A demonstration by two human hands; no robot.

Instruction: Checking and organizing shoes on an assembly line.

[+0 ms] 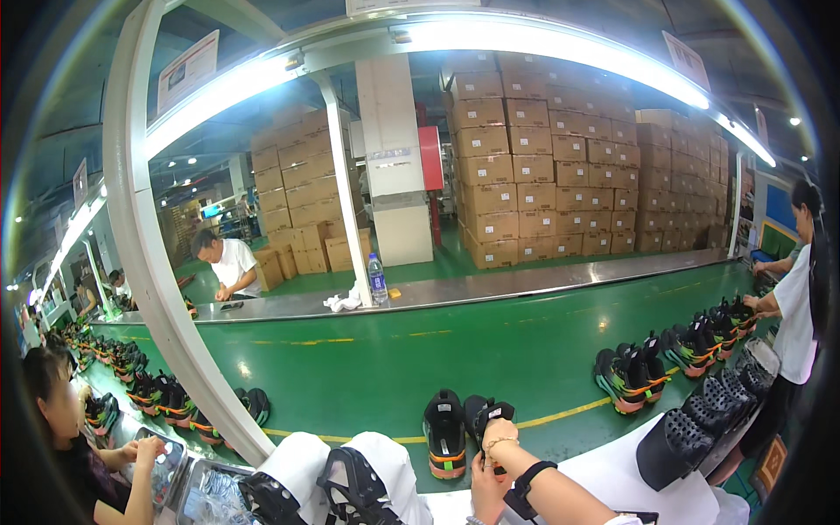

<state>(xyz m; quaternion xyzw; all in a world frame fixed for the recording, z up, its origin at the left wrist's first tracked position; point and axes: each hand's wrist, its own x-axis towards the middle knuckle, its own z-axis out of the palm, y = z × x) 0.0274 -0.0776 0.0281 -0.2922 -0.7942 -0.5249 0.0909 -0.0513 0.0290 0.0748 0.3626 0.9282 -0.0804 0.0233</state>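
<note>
Two dark sneakers sit side by side at the near edge of the green belt. The left black sneaker [445,429] has orange and pink trim at its heel, and no hand touches it. My right hand [500,432] is closed on the upper of the other black sneaker [475,409], partly covering it; a black band circles that forearm. Lower down, my left hand [486,484] is closed at the heel end of the same sneaker, with its fingertips partly hidden.
Black perforated clog-like pieces [678,444] line the right side. Black strapped footwear [354,483] lies over white forms in front. More sneakers [626,376] stand along the belt [367,367]. A water bottle [377,278] stands on the far metal ledge. People work at both sides.
</note>
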